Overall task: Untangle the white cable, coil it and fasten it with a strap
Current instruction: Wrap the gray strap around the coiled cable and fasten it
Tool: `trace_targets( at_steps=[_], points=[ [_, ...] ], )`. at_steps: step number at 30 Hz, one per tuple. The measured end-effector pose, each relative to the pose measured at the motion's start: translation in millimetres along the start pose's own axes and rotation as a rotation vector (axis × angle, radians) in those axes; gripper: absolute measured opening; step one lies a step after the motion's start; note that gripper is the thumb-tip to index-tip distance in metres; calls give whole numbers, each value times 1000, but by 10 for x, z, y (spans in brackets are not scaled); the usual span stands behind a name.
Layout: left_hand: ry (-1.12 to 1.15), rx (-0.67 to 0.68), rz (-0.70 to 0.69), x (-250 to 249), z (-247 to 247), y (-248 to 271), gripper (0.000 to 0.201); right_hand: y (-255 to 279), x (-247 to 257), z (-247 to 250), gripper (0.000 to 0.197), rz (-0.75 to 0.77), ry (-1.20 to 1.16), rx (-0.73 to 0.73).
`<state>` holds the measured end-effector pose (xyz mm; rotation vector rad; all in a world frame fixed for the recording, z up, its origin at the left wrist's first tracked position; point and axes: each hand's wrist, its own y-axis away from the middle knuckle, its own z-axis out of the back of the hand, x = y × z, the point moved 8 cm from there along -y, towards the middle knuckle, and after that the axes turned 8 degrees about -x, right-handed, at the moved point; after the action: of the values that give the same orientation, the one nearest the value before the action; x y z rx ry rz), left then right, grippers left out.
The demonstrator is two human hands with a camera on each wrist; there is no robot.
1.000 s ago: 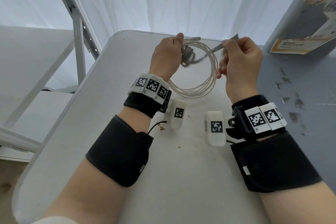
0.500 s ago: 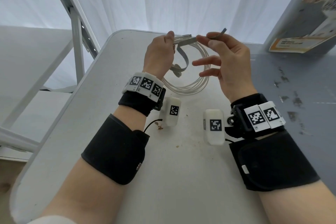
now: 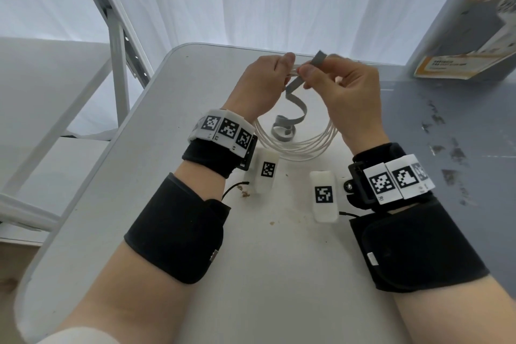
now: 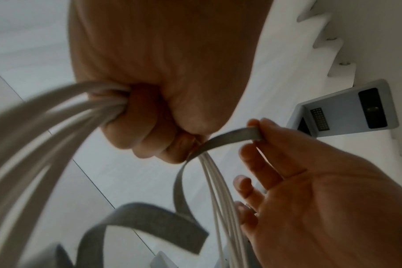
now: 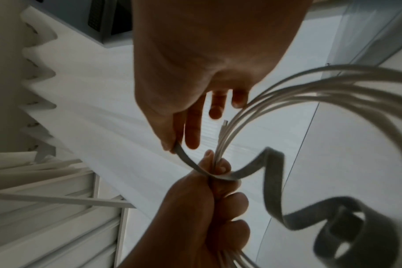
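Observation:
The white cable (image 3: 304, 145) hangs as a coil of several loops above the white table (image 3: 139, 176). My left hand (image 3: 259, 84) grips the top of the coil in a fist (image 4: 149, 117), the strands (image 5: 287, 87) bunched between its fingers. A grey strap (image 3: 296, 109) passes by that bunch, and its long free end curls down inside the coil (image 5: 347, 234). My right hand (image 3: 343, 86) pinches the strap's short end between thumb and forefinger (image 4: 252, 132), its other fingers spread loosely.
A grey box with an orange printed label (image 3: 474, 22) stands at the back right on a dark grey surface (image 3: 446, 126). A white metal frame (image 3: 117, 45) rises at the left of the table. White curtain fills the background. Small crumbs (image 3: 245, 194) lie on the tabletop.
My right hand moved left toward the left fist, bringing the strap's short end up against the cable bunch. The strap's long end uncurled and now dangles lower inside the coil.

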<state>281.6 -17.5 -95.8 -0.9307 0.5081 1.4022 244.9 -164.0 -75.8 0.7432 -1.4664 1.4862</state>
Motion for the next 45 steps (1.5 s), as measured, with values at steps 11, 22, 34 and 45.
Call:
trace_targets(
  at_steps=[11, 22, 34, 45],
  points=[
    [32, 116, -128, -214, -139, 81, 55, -59, -96, 61, 10, -15, 35, -65],
    [271, 142, -30, -264, -131, 173, 50, -71, -147, 131, 4, -98, 20, -152],
    [71, 259, -139, -360, -198, 225, 31, -82, -237, 179, 4, -174, 22, -167],
    [-14, 281, -129, -301, -216, 199, 37, -78, -279, 126, 13, -201, 136, -100]
  ],
)
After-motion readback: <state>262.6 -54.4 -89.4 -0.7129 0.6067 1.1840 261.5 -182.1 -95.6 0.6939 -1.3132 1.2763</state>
